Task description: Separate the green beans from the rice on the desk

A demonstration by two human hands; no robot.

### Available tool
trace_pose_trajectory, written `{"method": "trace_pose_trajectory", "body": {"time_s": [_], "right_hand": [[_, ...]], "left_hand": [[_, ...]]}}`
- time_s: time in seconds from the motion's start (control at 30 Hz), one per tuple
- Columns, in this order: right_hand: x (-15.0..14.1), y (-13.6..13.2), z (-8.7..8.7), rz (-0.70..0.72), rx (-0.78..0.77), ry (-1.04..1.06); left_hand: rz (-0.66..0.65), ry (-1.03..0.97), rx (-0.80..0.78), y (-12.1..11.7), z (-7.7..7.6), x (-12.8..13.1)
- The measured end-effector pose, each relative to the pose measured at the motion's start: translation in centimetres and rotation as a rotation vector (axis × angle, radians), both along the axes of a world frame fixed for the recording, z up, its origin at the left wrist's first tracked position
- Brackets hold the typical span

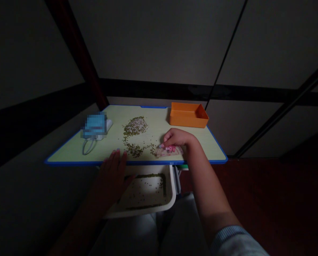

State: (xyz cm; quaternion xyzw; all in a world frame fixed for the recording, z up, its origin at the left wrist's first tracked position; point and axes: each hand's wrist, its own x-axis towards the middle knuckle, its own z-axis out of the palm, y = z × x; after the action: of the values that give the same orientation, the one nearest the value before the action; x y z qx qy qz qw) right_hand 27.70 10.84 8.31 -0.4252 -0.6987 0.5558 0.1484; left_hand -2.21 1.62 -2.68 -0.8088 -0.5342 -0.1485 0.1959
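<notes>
Small green beans, perhaps mung beans, lie in a loose heap (pixel 136 126) on the pale table, with a thinner scatter (pixel 134 150) nearer its front edge. My right hand (pixel 176 138) is closed, its fingertips on a clear, pink-patterned protractor (pixel 171 152) lying at the right side of the scattered beans. Stretched out at the front edge, left of the beans, is my left hand (pixel 113 172); its fingers are apart and it holds nothing. Below the edge a white drawer (pixel 172 193) stands pulled out, with more green beans along its inner sides; my left hand partly covers it.
An orange open box (pixel 188 122) stands at the back right of the table (pixel 159 137). On the left sits a blurred-out blue object (pixel 95 124) on a white base with a looped grey cord (pixel 85 147). Panelled walls close in behind and to the left.
</notes>
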Motion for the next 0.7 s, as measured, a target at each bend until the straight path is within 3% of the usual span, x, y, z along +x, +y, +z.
{"method": "trace_pose_trajectory", "body": {"time_s": [0.23, 0.7], "right_hand": [[0.48, 0.26, -0.08, -0.038, -0.012, -0.046], [0.18, 0.40, -0.42, 0.068, -0.035, -0.050]], "left_hand": [[-0.001, 0.014, -0.027, -0.14, 0.46, 0.04], [-0.010, -0.030, -0.018, -0.16, 0.21, 0.12]]}}
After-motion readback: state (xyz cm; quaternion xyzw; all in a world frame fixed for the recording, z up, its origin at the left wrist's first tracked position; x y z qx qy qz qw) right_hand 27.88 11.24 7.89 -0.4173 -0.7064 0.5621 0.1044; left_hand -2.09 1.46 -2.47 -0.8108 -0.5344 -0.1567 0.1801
